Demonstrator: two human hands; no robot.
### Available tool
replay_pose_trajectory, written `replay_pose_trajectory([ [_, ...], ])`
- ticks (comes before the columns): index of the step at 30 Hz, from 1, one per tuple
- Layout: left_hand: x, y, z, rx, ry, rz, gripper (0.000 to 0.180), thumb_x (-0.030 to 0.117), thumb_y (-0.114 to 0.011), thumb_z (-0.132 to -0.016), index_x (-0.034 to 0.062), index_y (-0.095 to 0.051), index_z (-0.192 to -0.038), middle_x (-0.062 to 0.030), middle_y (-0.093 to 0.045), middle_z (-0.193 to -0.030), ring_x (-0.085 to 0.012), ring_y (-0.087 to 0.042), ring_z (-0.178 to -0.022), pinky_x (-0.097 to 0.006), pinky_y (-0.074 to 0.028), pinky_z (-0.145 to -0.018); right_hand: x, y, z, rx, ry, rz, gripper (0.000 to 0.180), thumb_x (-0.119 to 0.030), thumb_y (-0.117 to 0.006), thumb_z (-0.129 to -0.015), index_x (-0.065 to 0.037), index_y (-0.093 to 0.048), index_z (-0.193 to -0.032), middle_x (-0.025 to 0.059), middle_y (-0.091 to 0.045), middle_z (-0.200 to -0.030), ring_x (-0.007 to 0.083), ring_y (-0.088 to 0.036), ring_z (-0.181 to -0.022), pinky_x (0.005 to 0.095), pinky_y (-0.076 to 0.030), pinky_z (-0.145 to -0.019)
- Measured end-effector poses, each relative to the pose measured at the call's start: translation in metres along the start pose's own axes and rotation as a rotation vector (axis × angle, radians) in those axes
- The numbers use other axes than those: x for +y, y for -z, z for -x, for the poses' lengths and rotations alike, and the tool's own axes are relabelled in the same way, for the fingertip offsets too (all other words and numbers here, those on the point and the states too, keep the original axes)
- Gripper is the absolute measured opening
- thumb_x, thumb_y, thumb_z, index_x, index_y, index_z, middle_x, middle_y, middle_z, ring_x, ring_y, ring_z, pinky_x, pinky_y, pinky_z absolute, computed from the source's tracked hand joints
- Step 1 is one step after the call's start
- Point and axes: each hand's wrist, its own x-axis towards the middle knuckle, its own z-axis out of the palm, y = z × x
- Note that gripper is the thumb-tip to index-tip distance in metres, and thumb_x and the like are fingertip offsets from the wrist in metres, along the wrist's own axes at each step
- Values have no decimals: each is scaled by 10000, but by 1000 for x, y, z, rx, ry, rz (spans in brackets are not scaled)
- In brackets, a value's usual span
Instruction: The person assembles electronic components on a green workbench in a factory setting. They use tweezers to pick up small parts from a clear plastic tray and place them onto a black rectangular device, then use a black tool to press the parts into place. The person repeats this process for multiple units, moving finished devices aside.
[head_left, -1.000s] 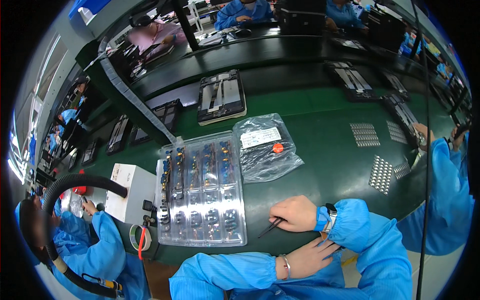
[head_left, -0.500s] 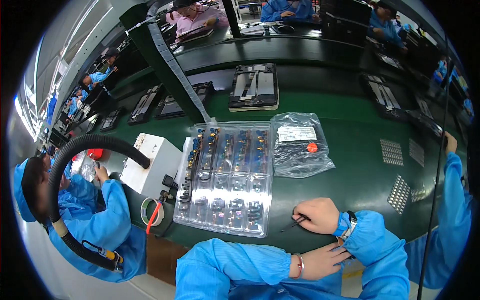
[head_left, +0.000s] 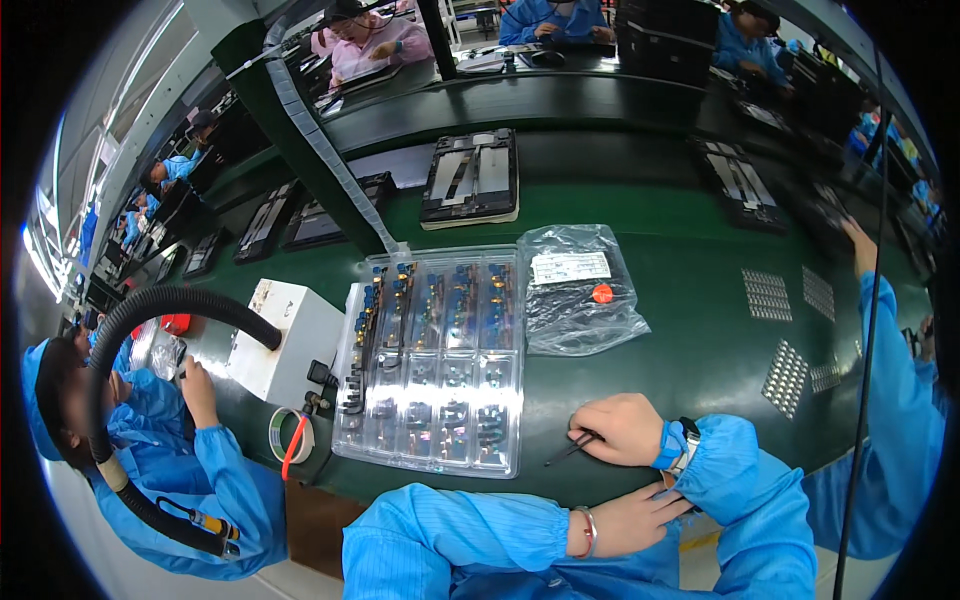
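My right hand [head_left: 622, 428] rests on the green table [head_left: 690, 330], closed on thin dark tweezers [head_left: 568, 451] whose tips point left toward the front right corner of a clear plastic compartment tray [head_left: 432, 362]. The tray holds several small blue and copper parts. A blue wristband and a watch sit on my right wrist. My left hand [head_left: 640, 516] lies at the table's front edge below the right one, fingers stretched against the right sleeve and holding nothing. Both of my arms are in blue sleeves.
A clear bag [head_left: 580, 300] of dark parts with a red dot lies right of the tray. Left of the tray are a white box [head_left: 285, 340], a tape roll [head_left: 290, 436] and a black hose [head_left: 170, 305]. Co-workers in blue work on both sides.
The view has swung and drawn closer, so the tray and bag sit higher and larger. My right hand stays by the tray's front right corner with the tweezers; my left hand stays under it.
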Motion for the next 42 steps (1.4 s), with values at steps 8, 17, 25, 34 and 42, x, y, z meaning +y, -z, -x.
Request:
replay_pose_trajectory([
  [8,-3,12,-3,-59,19,65,161,171,-531,-726,42,-627,-742,-183,-353,-1359,-282,-310,-1273,-430,-255,-1042,20,38,-5,827,-39,-448,188,-81,-562,-813,-55,-455,-661,10,-410,-596,133,-385,-521,276,-322,-485],
  [17,-5,16,-3,-79,36,161,168,172,-526,-786,52,-631,-838,-157,-316,-1390,-272,-285,-1296,-470,-276,-1025,225,184,-12,1712,-974,-1184,151,-3,-489,-793,-92,-417,-695,-2,-276,-496,113,-283,-395,267,-216,-383],
  [25,-6,14,1,-62,33,149,180,172,-525,-795,49,-636,-866,-160,-326,-1382,-262,-297,-1289,-454,-281,-1026,249,211,-59,1792,-1036,-1447,280,-197,-642,-796,-73,-561,-1033,26,-465,-724,118,-244,-449,243,-229,-388],
  [34,-6,9,-1,30,48,201,166,152,-532,-790,38,-630,-861,-165,-358,-1358,-271,-324,-1269,-434,-303,-1015,302,204,-59,1879,-1062,-1181,446,-363,-631,-773,-44,-563,-1076,77,-540,-951,195,-437,-719,308,-352,-652],
  [42,-8,12,0,19,51,182,166,151,-532,-787,34,-624,-860,-165,-364,-1353,-270,-334,-1262,-428,-311,-1011,313,204,-55,1615,-1138,-1014,451,-469,-529,-841,-145,-541,-1154,26,-595,-1106,184,-550,-932,304,-406,-826],
])
